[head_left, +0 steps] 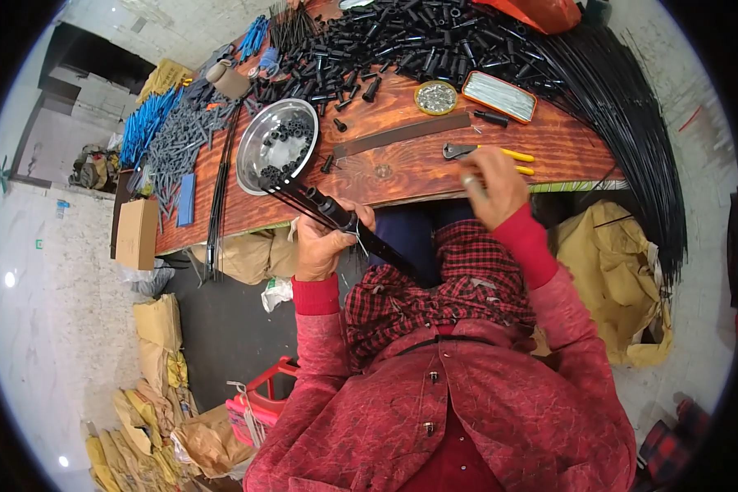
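My left hand point(326, 242) is wrapped round a bundle of thin black rods point(385, 250), held at a slant over my lap. Thicker black collars sit along the bundle, and a thin pale tie point(357, 230) crosses it by my thumb. The upper rod ends reach the rim of a clear round bowl point(246, 152) holding small black rings. My right hand point(498, 193) is raised at the table's front edge, its fingers bent and smeared by motion. Just beyond it lie pliers point(512, 154) with yellow handles. Whether its fingers hold anything is unclear.
Black tubular parts point(435, 41) heap across the back of the wooden table point(418, 176). A dish of small metal pieces point(436, 97) and a tray of pale strips point(500, 96) stand there. Long black rods point(631, 123) droop off the right edge. A red stool point(271, 385) is lower left.
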`<state>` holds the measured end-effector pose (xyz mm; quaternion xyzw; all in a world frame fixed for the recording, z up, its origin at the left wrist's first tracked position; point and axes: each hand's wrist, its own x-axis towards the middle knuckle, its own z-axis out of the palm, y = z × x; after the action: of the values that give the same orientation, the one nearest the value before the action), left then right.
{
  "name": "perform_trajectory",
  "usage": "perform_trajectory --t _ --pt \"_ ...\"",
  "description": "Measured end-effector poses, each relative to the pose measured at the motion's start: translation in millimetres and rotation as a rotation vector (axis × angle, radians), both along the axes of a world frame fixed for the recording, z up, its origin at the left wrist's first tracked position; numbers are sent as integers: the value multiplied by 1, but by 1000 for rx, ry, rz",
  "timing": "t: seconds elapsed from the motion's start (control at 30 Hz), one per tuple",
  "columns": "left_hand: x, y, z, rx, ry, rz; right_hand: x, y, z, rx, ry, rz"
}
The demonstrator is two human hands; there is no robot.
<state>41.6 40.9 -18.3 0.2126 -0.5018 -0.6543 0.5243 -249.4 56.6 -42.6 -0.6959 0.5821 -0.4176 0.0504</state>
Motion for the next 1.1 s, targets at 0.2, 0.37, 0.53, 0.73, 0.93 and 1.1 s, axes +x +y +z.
perform_trajectory --t 0.2,0.37,0.53,0.73,0.93,1.1 --pt "-1 -2 -6 3 90 -62 -35 8 -14 -19 211 -102" --pt "-13 -4 2 1 1 17 24 24 -13 140 -238 236" --pt "-25 -10 10 -9 -17 -111 66 26 -22 597 -769 778" --pt "-32 -25 26 -120 22 -312 78 12 -15 516 -987 922" --pt "-36 -16 30 -30 15 -302 104 22 -20 395 -1112 881" --pt "-40 -14 27 -106 133 -340 100 27 -9 671 -1083 1118"
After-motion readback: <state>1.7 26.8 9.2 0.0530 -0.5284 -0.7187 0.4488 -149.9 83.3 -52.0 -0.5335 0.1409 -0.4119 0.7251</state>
